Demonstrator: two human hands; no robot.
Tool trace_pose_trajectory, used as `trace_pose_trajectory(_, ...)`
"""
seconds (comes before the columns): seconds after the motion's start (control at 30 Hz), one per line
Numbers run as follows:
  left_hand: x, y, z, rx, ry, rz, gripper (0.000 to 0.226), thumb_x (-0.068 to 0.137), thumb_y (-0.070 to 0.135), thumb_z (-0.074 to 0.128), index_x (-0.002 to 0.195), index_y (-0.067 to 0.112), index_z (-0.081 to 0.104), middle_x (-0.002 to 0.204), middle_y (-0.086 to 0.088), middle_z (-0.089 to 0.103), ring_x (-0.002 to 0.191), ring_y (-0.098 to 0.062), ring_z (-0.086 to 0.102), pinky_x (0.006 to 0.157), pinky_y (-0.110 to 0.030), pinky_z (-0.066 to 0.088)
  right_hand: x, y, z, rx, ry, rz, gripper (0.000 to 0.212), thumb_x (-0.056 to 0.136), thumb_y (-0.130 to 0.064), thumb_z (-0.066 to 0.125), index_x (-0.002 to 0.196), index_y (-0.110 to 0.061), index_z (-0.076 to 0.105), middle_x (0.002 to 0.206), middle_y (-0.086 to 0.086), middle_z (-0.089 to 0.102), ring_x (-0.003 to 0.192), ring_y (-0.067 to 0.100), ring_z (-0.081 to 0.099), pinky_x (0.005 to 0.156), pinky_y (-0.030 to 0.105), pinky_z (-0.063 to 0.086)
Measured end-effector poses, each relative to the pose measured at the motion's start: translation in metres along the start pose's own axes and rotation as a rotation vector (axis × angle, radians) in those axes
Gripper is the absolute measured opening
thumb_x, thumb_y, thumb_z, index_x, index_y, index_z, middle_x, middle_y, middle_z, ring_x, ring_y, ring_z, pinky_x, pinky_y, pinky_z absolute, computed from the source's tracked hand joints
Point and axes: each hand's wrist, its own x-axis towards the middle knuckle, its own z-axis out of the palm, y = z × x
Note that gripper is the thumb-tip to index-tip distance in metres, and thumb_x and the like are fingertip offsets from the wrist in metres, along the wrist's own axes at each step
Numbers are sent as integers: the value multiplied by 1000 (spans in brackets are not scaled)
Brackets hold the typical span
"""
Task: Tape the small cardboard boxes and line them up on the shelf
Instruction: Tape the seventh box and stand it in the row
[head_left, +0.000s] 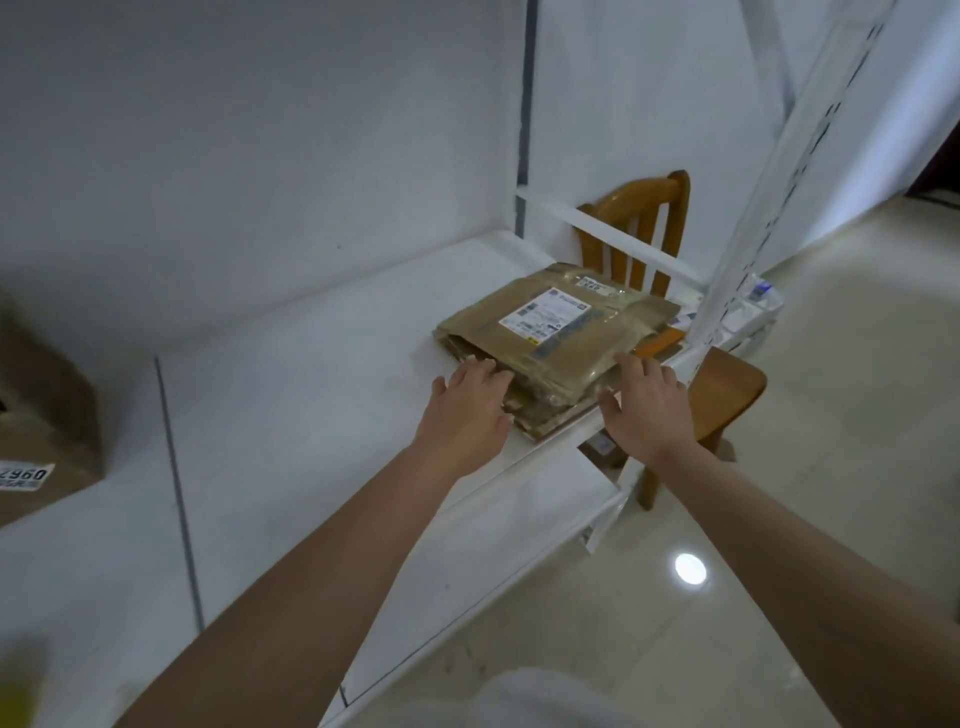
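- Left hand (470, 400): fingers straight and spread, tips on near-left edge of the flattened cardboard boxes (556, 338); grasping nothing.
- Right hand (647, 402): fingers straight, spread, at near-right edge of the stack; contact unclear, nothing gripped.
- Stack: flat, brown, creased corrugated sheets, glossy tape strips, white shipping label (543, 314) on top; lies on white smooth shelf (291, 395), right end near front edge.
- Far left on shelf: upright brown cardboard box (47, 415), printed sticker, contents not visible.
- Behind shelf: wooden chair (727, 395), slatted back, glossy.
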Motion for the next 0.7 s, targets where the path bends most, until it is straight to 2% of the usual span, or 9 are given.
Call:
trace_pose_trajectory(0.2,38,11,5,15,-83,-47,64,100,29,48,154,13,17,155,-13,28,142,-31,27,112,-51,27,33,15,8,324,-63,117,49,100,-33,48,142,-7,39,139,15,49,129,35,43,105,50,38)
trace_pose_trajectory(0.37,46,10,22,-47,-153,-148,77,100,29,48,155,6,-1,142,-18,44,127,-32,46,110,-50,31,54,18,19,493,-76,201,56,99,-30,53,145,-6,33,139,15,51,128,35,47,102,46,42)
trace_pose_trajectory(0.43,45,7,28,-43,-152,-159,74,100,29,48,154,6,2,135,-16,51,122,-31,49,109,-49,32,61,15,24,599,-69,256,62,98,-33,54,148,-8,27,142,13,50,129,34,48,100,43,42)
trace_pose_trajectory(0.5,43,1,31,-101,-120,-176,64,99,26,51,150,8,16,131,-13,56,118,-30,53,107,-45,34,69,13,29,773,-54,355,66,98,-33,56,148,-9,21,144,12,48,130,33,47,97,40,42)
trace_pose_trajectory(0.57,42,-6,33,-157,-105,-185,49,98,24,53,139,12,29,133,-10,56,116,-29,55,104,-41,36,77,11,32,918,-22,465,64,95,-32,61,143,-8,25,140,11,51,126,32,51,88,33,41)
trace_pose_trajectory(0.63,40,-13,35,-131,-142,-145,46,98,23,51,140,15,33,140,-8,50,125,-26,49,108,-40,33,84,12,34,969,19,528,63,90,-33,68,135,-7,33,132,10,57,120,31,55,85,32,43)
trace_pose_trajectory(0.7,40,-18,38,-97,-176,-97,52,100,22,49,148,18,31,152,-5,37,137,-23,36,114,-42,26,91,14,33,987,39,558,62,84,-34,74,131,-8,42,124,8,62,115,29,60,91,37,49)
